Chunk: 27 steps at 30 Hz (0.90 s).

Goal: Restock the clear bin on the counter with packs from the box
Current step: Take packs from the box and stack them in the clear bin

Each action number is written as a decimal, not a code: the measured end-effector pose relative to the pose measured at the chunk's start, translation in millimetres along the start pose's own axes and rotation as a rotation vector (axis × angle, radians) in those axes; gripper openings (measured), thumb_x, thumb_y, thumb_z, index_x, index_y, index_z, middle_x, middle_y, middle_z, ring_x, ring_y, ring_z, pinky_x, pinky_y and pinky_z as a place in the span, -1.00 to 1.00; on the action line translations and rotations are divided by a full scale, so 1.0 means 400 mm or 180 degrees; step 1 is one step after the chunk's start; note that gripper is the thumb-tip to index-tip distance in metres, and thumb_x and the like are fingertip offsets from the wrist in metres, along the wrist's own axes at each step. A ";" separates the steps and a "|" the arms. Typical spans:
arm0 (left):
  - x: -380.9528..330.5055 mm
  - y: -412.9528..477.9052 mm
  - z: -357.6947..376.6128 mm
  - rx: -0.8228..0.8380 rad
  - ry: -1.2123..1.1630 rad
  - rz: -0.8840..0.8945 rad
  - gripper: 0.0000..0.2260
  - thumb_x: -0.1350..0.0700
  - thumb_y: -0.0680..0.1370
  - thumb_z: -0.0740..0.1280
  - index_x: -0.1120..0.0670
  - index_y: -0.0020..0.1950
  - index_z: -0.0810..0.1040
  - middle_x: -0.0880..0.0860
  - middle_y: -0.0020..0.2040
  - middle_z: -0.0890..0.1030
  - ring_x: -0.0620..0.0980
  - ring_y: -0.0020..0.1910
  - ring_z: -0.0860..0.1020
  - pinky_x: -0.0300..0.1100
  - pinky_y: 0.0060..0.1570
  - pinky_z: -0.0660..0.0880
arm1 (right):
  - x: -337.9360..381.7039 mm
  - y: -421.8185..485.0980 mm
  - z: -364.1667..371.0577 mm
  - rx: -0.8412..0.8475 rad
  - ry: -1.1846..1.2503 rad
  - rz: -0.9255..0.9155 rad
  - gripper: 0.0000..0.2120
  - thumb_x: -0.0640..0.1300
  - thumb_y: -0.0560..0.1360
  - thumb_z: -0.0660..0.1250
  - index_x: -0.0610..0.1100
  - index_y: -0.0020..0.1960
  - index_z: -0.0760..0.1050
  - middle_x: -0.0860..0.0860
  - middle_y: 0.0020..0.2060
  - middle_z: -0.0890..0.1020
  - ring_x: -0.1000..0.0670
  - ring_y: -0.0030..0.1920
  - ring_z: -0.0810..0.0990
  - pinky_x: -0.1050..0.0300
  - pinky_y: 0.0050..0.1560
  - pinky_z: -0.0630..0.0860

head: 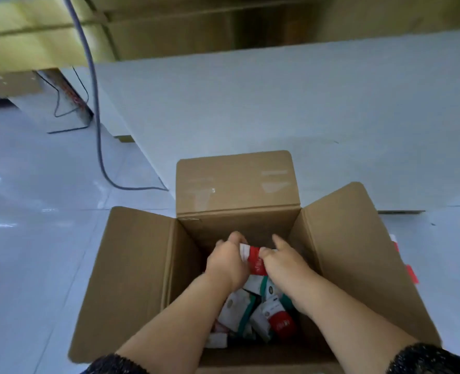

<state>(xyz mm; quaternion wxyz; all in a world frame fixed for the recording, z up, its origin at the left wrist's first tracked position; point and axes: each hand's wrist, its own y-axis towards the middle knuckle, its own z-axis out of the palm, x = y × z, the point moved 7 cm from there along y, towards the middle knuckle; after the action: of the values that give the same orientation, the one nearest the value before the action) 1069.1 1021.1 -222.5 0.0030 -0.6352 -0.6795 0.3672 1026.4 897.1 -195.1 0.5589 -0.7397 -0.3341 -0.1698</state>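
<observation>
An open cardboard box point(131, 279) stands on the floor below me with its flaps spread out. Inside lie several small packs point(237, 309), white with green or red parts. Both my hands are down in the box. My left hand point(227, 261) and my right hand point(282, 261) together hold one red and white pack point(254, 259) between them, fingers curled round its ends. The clear bin is not in view.
A white counter front point(277, 117) rises just behind the box. A grey cable point(96, 103) hangs down at the left and runs along the glossy white floor point(34, 238). Thin black wires trail by a cabinet leg at the far left.
</observation>
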 end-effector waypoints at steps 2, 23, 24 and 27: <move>-0.038 -0.065 -0.075 -0.0177 -0.0298 0.0131 -0.67 0.10 0.45 0.39 -0.09 0.16 0.39 0.06 0.09 0.48 0.00 -0.04 0.53 -0.18 -0.02 0.47 | 0.050 -0.075 -0.020 0.0018 -0.0165 -0.0178 -0.43 -0.11 0.57 0.12 0.08 0.54 0.07 -0.08 0.42 0.33 -0.14 0.34 0.40 0.07 0.26 0.37; -0.685 -0.864 -1.035 -0.1074 -0.2076 0.1634 -0.72 0.17 0.32 0.44 -0.02 -0.01 0.53 0.00 -0.21 0.62 -0.12 -0.27 0.56 -0.26 -0.25 0.55 | 0.854 -1.067 -0.521 -0.0582 -0.1452 -0.3098 -0.23 -0.17 0.41 0.35 0.29 0.46 0.09 0.20 0.46 -0.03 0.11 0.48 0.05 0.32 0.35 0.20; -0.715 -0.887 -1.072 -0.1129 -0.2071 0.1729 -0.73 0.22 0.34 0.45 0.00 -0.02 0.54 0.00 -0.25 0.62 -0.15 -0.28 0.56 -0.33 -0.27 0.52 | 0.887 -1.107 -0.544 -0.0668 -0.1551 -0.3230 -0.28 -0.13 0.41 0.35 0.26 0.45 0.15 0.21 0.43 0.04 0.13 0.45 0.08 0.33 0.36 0.16; -0.804 -0.943 -1.168 -0.1144 -0.2105 0.1959 -0.72 0.39 0.39 0.42 0.08 -0.01 0.54 -0.05 -0.37 0.61 -0.25 -0.42 0.51 -0.38 -0.38 0.45 | 0.993 -1.215 -0.610 -0.1167 -0.2015 -0.3723 -0.40 0.01 0.32 0.33 0.11 0.35 0.35 0.10 0.33 0.36 0.02 0.34 0.30 0.08 0.41 0.26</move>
<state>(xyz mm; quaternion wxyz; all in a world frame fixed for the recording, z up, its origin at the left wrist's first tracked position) 1026.3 1002.9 457.0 -0.4316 -0.6464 -0.4773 0.4100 1009.2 862.4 477.2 0.1169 -0.5345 -0.7913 -0.2731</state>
